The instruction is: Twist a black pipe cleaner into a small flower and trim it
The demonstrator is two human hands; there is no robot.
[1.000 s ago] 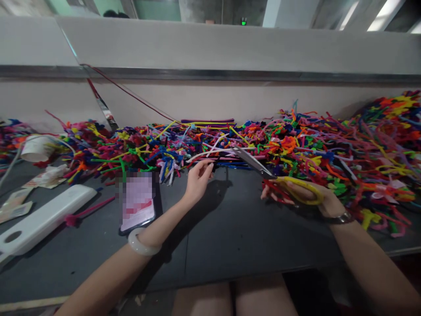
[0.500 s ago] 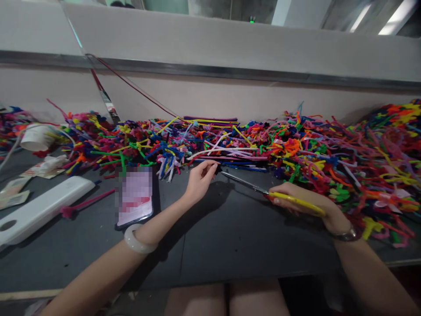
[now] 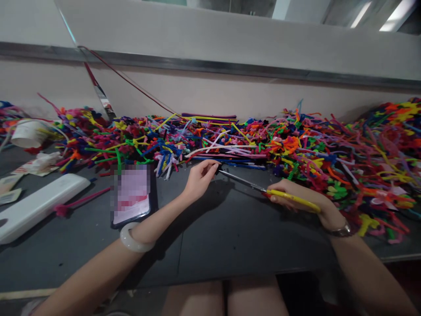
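My right hand [image 3: 294, 195] grips a pair of scissors [image 3: 243, 181] with yellow handles and a bit of red near the fingers. Their long metal blades look closed and point left, with the tip close to the fingertips of my left hand [image 3: 201, 175]. That left hand is closed in a pinch. Something small and dark seems to be at its fingertips, too small to name. Just behind both hands lies a long heap of coloured pipe cleaners [image 3: 226, 147], some straight, some bent or twisted into shapes.
A phone [image 3: 133, 193] rests left of my left forearm. Farther left are a long white plastic case [image 3: 42, 206], a pink pipe cleaner [image 3: 83, 199], crumpled wrappers [image 3: 39, 164] and a tipped white cup [image 3: 28, 134]. A pale wall [image 3: 230, 94] stands behind the heap on the dark table [image 3: 210, 245].
The scissors have moved slightly left, their tip closer to my left fingertips. My left hand keeps its pinch. The whole view has shifted a little.
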